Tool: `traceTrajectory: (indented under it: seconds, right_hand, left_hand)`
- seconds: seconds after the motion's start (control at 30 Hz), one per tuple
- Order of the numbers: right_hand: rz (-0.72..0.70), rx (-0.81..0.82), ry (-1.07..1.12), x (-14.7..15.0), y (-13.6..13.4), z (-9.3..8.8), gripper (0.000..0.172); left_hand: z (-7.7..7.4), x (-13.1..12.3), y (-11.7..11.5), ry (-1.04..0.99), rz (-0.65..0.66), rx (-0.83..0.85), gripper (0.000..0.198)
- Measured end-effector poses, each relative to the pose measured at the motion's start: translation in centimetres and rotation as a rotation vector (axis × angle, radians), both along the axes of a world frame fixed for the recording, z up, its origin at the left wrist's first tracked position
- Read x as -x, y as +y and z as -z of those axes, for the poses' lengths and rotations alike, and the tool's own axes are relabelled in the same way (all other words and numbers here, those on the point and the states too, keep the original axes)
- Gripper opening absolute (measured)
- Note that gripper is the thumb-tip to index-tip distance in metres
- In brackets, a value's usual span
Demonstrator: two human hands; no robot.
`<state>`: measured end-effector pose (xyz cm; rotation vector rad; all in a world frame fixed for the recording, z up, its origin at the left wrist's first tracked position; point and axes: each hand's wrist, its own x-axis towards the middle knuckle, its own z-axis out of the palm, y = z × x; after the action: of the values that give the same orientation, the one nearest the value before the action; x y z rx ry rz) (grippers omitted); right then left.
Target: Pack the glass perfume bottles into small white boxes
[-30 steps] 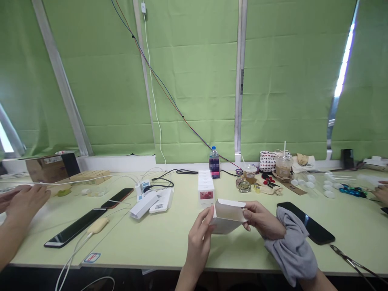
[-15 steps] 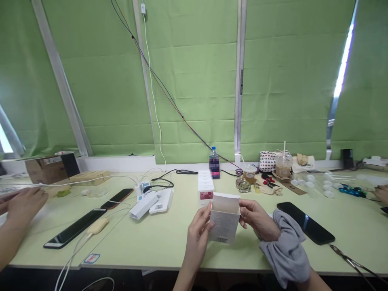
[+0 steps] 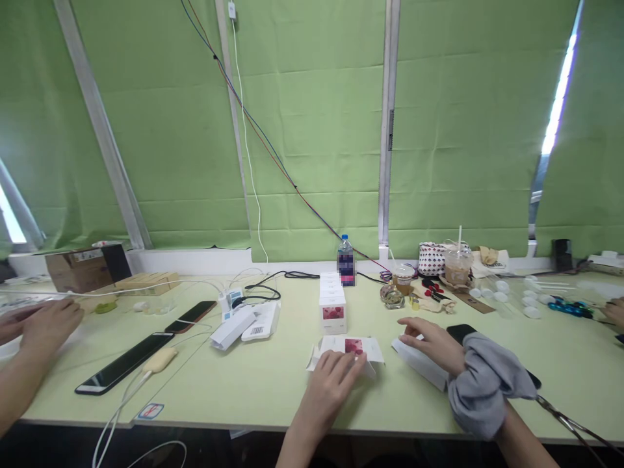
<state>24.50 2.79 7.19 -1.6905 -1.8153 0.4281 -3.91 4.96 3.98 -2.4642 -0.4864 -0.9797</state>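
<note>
A white carton with a pink picture (image 3: 353, 346) lies on the table with its flaps spread. My left hand (image 3: 330, 383) rests on its near side, palm down, fingers spread. To the right, my right hand (image 3: 431, 344) hovers with fingers apart, holding nothing, over a folded white piece (image 3: 420, 365). A grey scrunchie (image 3: 487, 383) circles my right wrist. Behind the carton, a row of white boxes (image 3: 333, 318) stands with the same kind of pink picture on its front.
A bottle (image 3: 346, 263) stands behind the boxes. Phones (image 3: 124, 364), a yellow mouse-like object (image 3: 160, 359) and cables are at left. Scissors-like metal tool (image 3: 560, 416) lies at right. Another person's hands (image 3: 51, 325) work at far left. Iced drinks (image 3: 457, 266) stand at back right.
The carton, held up between both hands before, is now down on the table under my left hand. My right hand has let go of it and moved right, uncovering the folded white piece.
</note>
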Motion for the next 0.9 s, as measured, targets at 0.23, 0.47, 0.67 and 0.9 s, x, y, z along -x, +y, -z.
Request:
traceTrajectory:
  seconds: [0.23, 0.47, 0.67, 0.9]
  right_hand:
    - [-0.155, 0.061, -0.09, 2.4, 0.0, 0.4, 0.038]
    - [-0.208, 0.176, -0.106, 2.1, -0.1, 0.4, 0.063]
    - [-0.293, 0.308, -0.192, 4.4, 0.8, 1.7, 0.112]
    - [-0.283, 0.19, -0.293, 6.9, 1.6, 2.9, 0.105]
  left_hand:
    - [1.9, -1.4, -0.2, 0.09, 0.043, 0.082, 0.033]
    - [1.7, -0.3, 0.7, -0.15, -0.027, 0.555, 0.063]
    - [1.4, 0.7, 2.6, -0.225, -0.029, 1.164, 0.118]
    - [1.5, 0.5, 2.3, -0.298, 0.022, 1.22, 0.113]
